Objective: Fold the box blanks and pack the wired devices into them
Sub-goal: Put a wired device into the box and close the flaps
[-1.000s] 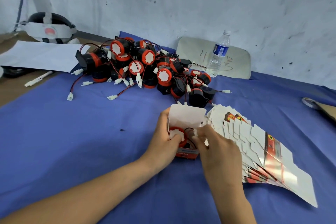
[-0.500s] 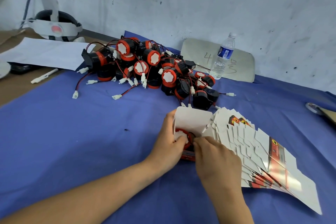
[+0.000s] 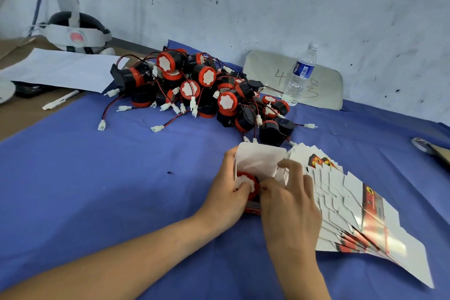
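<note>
Far left, a matte sheet of paper (image 3: pixel 60 69) lies flat; right of it a tangled heap of round black-and-red wired devices (image 3: pixel 194 90). Near centre, the left hand (image 3: pixel 225 196) grips the white card box (image 3: pixel 259 162), thumb on a red-rimmed device (image 3: pixel 246 184) inside. The right hand (image 3: pixel 289 198), fingers curled, touches it. Glossy fanned box blanks (image 3: pixel 353 204) lie right on the blue cloth tabletop (image 3: pixel 97 178) beneath a scuffed white wall (image 3: pixel 267 7).

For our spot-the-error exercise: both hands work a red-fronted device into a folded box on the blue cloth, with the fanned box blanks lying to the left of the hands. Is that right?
Not quite. The head view shows the fanned box blanks lying to the right of the hands, beside the right hand. The rest holds: left hand and right work the device into the folded box on the blue cloth.
</note>
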Demonstrator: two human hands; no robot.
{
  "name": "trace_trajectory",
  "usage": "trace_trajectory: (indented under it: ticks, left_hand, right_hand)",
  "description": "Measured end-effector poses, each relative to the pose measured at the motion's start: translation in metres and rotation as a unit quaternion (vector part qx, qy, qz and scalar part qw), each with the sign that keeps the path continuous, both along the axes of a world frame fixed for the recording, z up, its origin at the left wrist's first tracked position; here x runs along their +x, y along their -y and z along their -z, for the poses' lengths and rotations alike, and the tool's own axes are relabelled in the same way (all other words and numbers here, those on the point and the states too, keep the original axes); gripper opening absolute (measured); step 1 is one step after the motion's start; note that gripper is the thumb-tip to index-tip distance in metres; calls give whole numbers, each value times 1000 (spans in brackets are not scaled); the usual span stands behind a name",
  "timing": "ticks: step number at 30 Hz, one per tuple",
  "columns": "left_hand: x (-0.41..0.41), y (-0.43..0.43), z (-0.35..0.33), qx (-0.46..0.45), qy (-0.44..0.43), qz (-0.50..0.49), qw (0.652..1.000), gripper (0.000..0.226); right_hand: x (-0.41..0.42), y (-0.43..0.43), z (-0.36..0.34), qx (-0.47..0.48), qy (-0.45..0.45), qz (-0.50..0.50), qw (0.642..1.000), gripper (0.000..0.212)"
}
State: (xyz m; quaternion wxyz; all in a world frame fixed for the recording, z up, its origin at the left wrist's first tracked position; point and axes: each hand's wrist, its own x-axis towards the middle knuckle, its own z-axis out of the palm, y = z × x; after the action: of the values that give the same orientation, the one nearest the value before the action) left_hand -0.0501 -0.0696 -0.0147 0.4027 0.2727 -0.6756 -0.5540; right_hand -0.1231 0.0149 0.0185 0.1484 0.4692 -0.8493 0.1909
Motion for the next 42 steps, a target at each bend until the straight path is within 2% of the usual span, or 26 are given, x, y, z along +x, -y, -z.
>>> trace_trajectory:
  ticks: [1, 3, 7, 10, 12, 14, 15, 18, 19, 22, 25, 28, 31, 36, 37, 39, 40, 42]
  left_hand:
    - [0, 0, 0, 5, -1, 2, 1000, 63]
    - [0, -1, -2, 13, 0, 4, 1000, 63]
    - [1, -1, -1, 7, 8, -2, 1000, 65]
    - [3, -4, -3, 70, -32, 23, 997, 58]
    - [2, -3, -4, 132, -78, 19, 988, 47]
    - [0, 0, -5, 162, -83, 3, 983, 45]
    - [0, 1, -5, 158, -75, -6, 985, 48]
    - [-1, 3, -4, 143, -58, -16, 988, 77]
    - [0, 3, -4, 138, -49, -17, 989, 83]
    - [-2, 1, -6, 113, -37, -23, 993, 82]
    - [-1, 1, -7, 92, -10, -25, 995, 75]
    - [-1, 4, -5, 72, 13, -21, 997, 68]
    - [-2, 7, -6, 53, 9, -21, 998, 65]
    - [2, 14, -9, 56, 0, 17, 998, 44]
    - [3, 16, -9, 55, 2, 33, 998, 39]
    - [5, 21, -9, 62, -5, 65, 996, 34]
    - [6, 23, -10, 69, -16, 83, 994, 33]
    - [7, 26, -10, 80, -29, 116, 990, 32]
  right_hand:
    - [-3, 0, 1, 33, -13, -14, 999, 12]
    - [-8, -3, 5, 72, 1, -45, 996, 26]
    - [1, -5, 4, 98, 15, -47, 994, 39]
    - [-2, -3, 6, 119, 40, -46, 991, 50]
    - [-4, -2, 8, 79, 69, -75, 992, 49]
    - [-5, -2, 13, 20, 87, -119, 989, 42]
    - [-4, -2, 15, -9, 93, -132, 987, 39]
    - [-4, -3, 16, -106, 79, -137, 982, 18]
    - [-2, -3, 14, -131, 77, -132, 980, 18]
    - [-5, -2, 17, -198, 76, -122, 970, 39]
    - [-4, -4, 16, -243, 177, -141, 943, 34]
    - [-9, -6, 17, -226, 246, -133, 933, 32]
    - [-13, -5, 17, -181, 311, -120, 925, 53]
    - [-12, -3, 13, -262, 306, -123, 907, 75]
    - [-11, -4, 14, -253, 278, -142, 916, 74]
    - [-11, -5, 17, -226, 224, -180, 931, 49]
    - [-11, -5, 17, -221, 240, -195, 925, 34]
    - [-10, -6, 14, -225, 328, -225, 890, 22]
